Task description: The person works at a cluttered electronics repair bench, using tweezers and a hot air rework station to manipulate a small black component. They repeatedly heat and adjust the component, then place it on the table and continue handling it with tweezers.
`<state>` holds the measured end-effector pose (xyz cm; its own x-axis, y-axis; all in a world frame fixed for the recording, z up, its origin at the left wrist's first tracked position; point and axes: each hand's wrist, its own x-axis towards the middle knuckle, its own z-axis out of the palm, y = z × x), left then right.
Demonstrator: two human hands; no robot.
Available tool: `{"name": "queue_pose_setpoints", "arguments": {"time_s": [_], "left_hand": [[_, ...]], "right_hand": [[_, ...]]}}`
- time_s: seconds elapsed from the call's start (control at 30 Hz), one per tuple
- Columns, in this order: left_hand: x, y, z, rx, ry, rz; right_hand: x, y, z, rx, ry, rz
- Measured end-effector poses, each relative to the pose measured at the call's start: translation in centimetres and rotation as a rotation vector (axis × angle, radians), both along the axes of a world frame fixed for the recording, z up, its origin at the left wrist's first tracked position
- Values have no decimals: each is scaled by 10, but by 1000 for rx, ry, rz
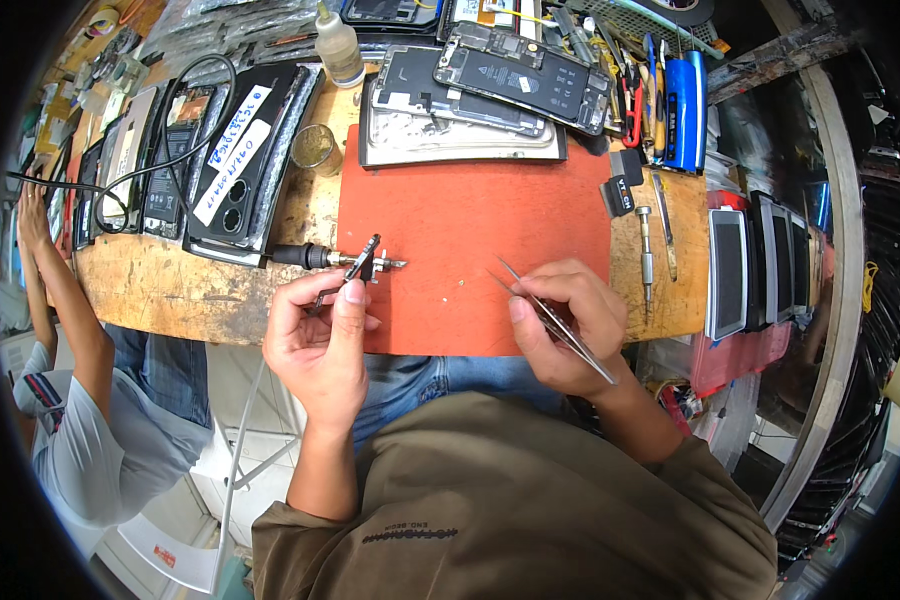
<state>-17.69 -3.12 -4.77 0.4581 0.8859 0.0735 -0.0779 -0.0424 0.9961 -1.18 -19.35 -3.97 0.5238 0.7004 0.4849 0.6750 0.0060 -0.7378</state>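
My left hand (315, 340) pinches a small, narrow dark electronic part (364, 255) upright between thumb and fingers; its exact kind is unclear. Just beyond it lies a soldering iron (305, 256) with a black handle, its metal tip reaching over the left edge of the red mat (470, 215). Fine-pointed metal tweezers (566, 335) are gripped in my right hand (575, 325), their tips slightly apart above the mat and pointing up and left. A tiny pale fragment (460, 283) rests on the mat between my hands.
Opened phones (525, 80) are stacked at the mat's far edge. A clear bottle (339, 48) and small glass jar (316, 150) stand left of them. A screwdriver (646, 260) lies right. Wrapped devices and a cable (120, 190) fill the left, where another person's hand (33, 215) reaches in.
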Motion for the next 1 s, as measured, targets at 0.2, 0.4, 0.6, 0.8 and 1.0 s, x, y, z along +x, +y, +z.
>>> {"name": "queue_pose_setpoints", "arguments": {"time_s": [0.2,0.4,0.6,0.8,1.0], "left_hand": [[-1,-1,-5,22,-69,5],[-2,0,-6,66,-84,-19],[-3,-2,-5,73,-60,-38],[-3,-2,-6,101,-40,-42],[-2,-2,-7,124,-1,-23]], "right_hand": [[0,1,-1,0,-7,2],[-1,0,1,-31,9,0],[0,2,-1,-13,2,8],[0,1,-1,-28,3,3],[0,2,-1,-34,3,2]]}}
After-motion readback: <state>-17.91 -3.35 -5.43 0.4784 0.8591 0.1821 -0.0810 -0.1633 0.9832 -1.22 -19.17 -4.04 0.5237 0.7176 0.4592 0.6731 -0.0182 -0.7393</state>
